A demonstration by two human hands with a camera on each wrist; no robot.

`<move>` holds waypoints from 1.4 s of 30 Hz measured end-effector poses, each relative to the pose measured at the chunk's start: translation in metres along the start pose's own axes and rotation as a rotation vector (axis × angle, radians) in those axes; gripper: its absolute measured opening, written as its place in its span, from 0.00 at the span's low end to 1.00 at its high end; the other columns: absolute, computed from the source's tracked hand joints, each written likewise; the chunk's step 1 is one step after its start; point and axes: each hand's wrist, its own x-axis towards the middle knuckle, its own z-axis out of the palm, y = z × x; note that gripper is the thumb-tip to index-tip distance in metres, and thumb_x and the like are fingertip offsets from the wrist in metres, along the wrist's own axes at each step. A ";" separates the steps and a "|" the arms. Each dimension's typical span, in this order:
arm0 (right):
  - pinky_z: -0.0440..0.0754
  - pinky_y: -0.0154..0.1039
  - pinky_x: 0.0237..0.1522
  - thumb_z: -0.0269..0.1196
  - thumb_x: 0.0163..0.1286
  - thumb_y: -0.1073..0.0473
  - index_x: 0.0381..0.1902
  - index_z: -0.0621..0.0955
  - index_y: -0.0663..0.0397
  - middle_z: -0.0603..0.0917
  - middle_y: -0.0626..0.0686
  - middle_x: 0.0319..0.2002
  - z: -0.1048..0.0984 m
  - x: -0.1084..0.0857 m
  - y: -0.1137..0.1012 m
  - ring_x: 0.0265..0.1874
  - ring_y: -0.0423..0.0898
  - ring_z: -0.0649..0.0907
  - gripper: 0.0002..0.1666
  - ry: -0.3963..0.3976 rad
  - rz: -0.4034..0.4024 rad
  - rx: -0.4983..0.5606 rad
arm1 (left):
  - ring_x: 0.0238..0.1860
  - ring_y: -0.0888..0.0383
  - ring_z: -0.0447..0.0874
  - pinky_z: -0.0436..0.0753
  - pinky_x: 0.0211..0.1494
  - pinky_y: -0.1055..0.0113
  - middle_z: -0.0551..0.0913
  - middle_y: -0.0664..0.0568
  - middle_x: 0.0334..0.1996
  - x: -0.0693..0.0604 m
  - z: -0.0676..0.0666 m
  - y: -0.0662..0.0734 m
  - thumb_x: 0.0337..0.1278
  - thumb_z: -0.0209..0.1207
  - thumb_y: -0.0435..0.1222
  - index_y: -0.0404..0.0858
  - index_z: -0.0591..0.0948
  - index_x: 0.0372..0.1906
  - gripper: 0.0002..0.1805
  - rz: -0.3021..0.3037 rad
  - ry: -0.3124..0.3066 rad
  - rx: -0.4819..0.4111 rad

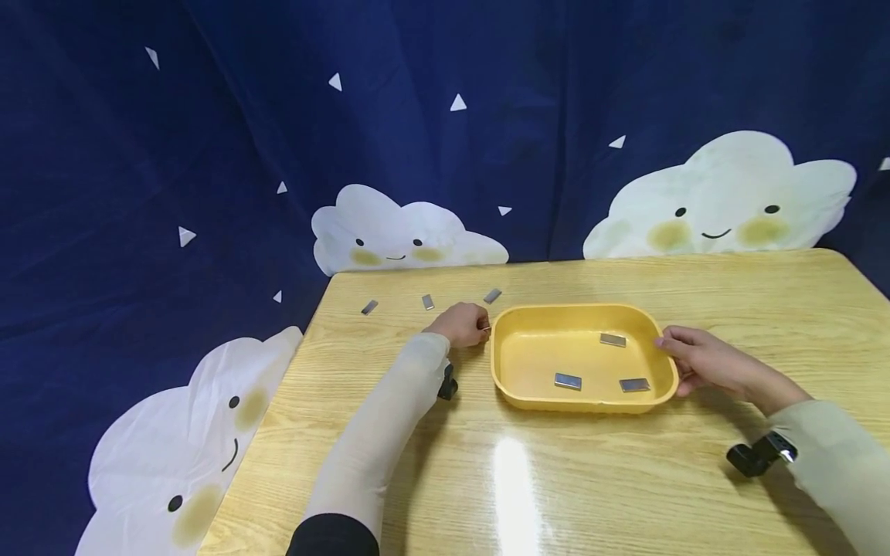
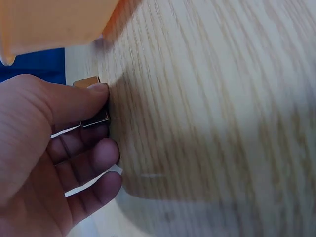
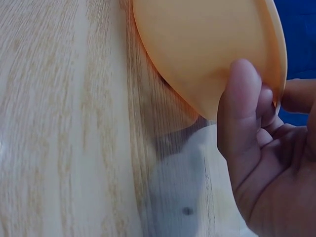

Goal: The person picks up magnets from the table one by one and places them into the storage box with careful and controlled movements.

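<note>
Just left of the yellow tray [image 1: 545, 401], my left hand [image 1: 460, 324] pinches a small metal block [image 2: 96, 120] between thumb and fingers, close to the wooden surface in the left wrist view. My right hand [image 1: 709, 361] grips the tray's right rim, its thumb on the wall in the right wrist view. Inside the tray lie three metal blocks: one at the back [image 1: 613, 340], one at the front left [image 1: 568, 381] and one at the front right [image 1: 634, 384].
Three more metal blocks lie on the wooden table [image 1: 598, 479] behind my left hand: one at the left [image 1: 369, 307], one in the middle [image 1: 427, 302] and one near the tray's back left corner [image 1: 492, 296]. A dark blue curtain with white clouds hangs behind the table.
</note>
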 end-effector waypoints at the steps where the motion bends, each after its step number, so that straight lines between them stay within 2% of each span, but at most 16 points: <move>1: 0.86 0.41 0.27 0.42 0.82 0.47 0.39 0.66 0.61 0.82 0.48 0.26 0.000 0.000 0.000 0.26 0.44 0.86 0.21 0.001 0.002 -0.001 | 0.35 0.58 0.75 0.74 0.42 0.66 0.80 0.56 0.32 -0.001 0.000 -0.001 0.65 0.60 0.41 0.45 0.80 0.35 0.05 -0.001 0.000 -0.001; 7: 0.86 0.41 0.28 0.43 0.82 0.48 0.38 0.66 0.61 0.80 0.47 0.24 0.000 -0.001 0.000 0.25 0.43 0.86 0.21 0.009 0.008 -0.006 | 0.34 0.59 0.74 0.74 0.42 0.66 0.81 0.56 0.32 -0.006 -0.005 -0.009 0.67 0.59 0.43 0.44 0.82 0.35 0.07 -0.008 0.001 0.017; 13: 0.86 0.41 0.28 0.43 0.82 0.48 0.38 0.66 0.61 0.78 0.46 0.23 -0.001 -0.003 0.000 0.25 0.43 0.86 0.21 0.011 0.008 -0.009 | 0.28 0.60 0.72 0.73 0.37 0.67 0.78 0.55 0.25 -0.016 -0.017 -0.013 0.67 0.57 0.41 0.43 0.79 0.29 0.10 0.012 0.016 -0.008; 19: 0.87 0.42 0.28 0.42 0.82 0.48 0.38 0.66 0.62 0.81 0.47 0.25 0.000 -0.004 -0.002 0.26 0.44 0.86 0.21 0.014 0.009 -0.010 | 0.28 0.59 0.73 0.74 0.38 0.67 0.81 0.54 0.28 -0.019 -0.020 -0.014 0.66 0.58 0.41 0.42 0.81 0.33 0.08 0.036 0.039 -0.018; 23: 0.86 0.41 0.28 0.42 0.82 0.47 0.39 0.65 0.62 0.83 0.49 0.27 -0.001 -0.004 -0.002 0.27 0.45 0.87 0.22 0.004 0.013 -0.003 | 0.28 0.60 0.74 0.74 0.36 0.68 0.82 0.55 0.29 -0.021 -0.021 -0.011 0.67 0.59 0.41 0.43 0.81 0.34 0.08 0.009 0.042 -0.023; 27: 0.86 0.42 0.29 0.41 0.83 0.47 0.39 0.65 0.63 0.84 0.51 0.29 -0.002 -0.003 -0.002 0.28 0.45 0.87 0.22 -0.005 0.012 -0.008 | 0.27 0.60 0.73 0.73 0.34 0.67 0.81 0.54 0.28 -0.024 -0.030 -0.009 0.67 0.58 0.41 0.42 0.81 0.35 0.08 -0.015 0.078 -0.066; 33: 0.86 0.42 0.28 0.41 0.82 0.48 0.39 0.65 0.63 0.82 0.50 0.28 -0.001 -0.003 -0.006 0.27 0.45 0.86 0.21 0.003 0.023 -0.018 | 0.28 0.59 0.73 0.73 0.37 0.67 0.81 0.55 0.27 -0.028 -0.043 -0.003 0.66 0.58 0.42 0.42 0.80 0.32 0.09 0.039 0.154 -0.103; 37: 0.86 0.41 0.28 0.41 0.82 0.48 0.40 0.65 0.63 0.83 0.51 0.29 0.000 -0.003 -0.006 0.27 0.44 0.86 0.21 0.002 0.019 -0.022 | 0.28 0.60 0.73 0.71 0.35 0.69 0.79 0.56 0.26 -0.029 -0.045 0.005 0.66 0.59 0.42 0.43 0.79 0.31 0.09 0.082 0.168 -0.122; 42: 0.86 0.41 0.28 0.41 0.83 0.48 0.39 0.65 0.64 0.83 0.51 0.28 0.001 -0.002 -0.006 0.26 0.44 0.86 0.22 0.006 0.015 -0.033 | 0.29 0.60 0.73 0.71 0.38 0.69 0.79 0.57 0.27 -0.031 -0.048 0.018 0.65 0.60 0.41 0.43 0.79 0.31 0.08 0.127 0.189 -0.118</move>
